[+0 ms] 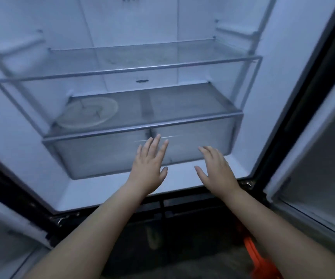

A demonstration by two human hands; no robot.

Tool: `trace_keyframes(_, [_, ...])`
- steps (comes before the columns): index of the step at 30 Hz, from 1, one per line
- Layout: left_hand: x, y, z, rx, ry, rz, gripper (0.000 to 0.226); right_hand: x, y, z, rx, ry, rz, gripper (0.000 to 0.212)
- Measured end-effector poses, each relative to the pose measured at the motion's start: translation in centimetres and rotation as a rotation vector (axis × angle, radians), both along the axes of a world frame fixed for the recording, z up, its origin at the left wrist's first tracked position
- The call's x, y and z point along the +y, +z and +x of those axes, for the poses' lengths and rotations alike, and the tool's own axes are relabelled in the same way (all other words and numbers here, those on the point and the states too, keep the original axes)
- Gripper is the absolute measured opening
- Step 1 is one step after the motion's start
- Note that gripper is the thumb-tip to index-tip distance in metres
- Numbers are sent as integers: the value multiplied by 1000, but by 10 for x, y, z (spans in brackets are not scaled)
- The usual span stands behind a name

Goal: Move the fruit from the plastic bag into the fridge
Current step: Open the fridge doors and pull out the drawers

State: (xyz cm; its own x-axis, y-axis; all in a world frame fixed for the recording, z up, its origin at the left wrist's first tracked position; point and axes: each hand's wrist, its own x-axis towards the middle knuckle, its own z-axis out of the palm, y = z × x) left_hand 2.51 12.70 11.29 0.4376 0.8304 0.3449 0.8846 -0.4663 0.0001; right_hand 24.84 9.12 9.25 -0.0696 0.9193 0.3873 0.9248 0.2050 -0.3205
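Note:
The fridge [283, 77] stands open before me, both doors swung wide. Its glass shelves [134, 67] hold no fruit. Below them sits a clear crisper drawer [94, 156], pushed in. My left hand [149, 170] and my right hand [216, 169] reach toward the drawer front, both with straight spread fingers and holding nothing. Whether the fingertips touch the drawer is unclear. No plastic bag or fruit is in view.
A round glass plate [88, 114] lies on the lower shelf at the left. The left door [7, 238] and right door [323, 168] flank me. An orange object [261, 260] lies on the dark floor under my right forearm.

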Motion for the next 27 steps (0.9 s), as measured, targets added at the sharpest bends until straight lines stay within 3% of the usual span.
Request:
trace_keyframes(7, [70, 5, -49, 49, 172, -87, 72, 95, 17, -75, -83, 86, -112, 65])
trace_keyframes(12, [100, -10, -55, 25, 173, -90, 72, 132, 3, -96, -141, 111, -18, 67])
trace_keyframes(20, [107, -38, -46, 13, 251, 85, 82, 145, -13, -90, -187, 124, 91, 70])
trace_keyframes(27, [103, -35, -36, -46, 280, 0, 84, 145, -12, -80, -156, 210, 72, 75])
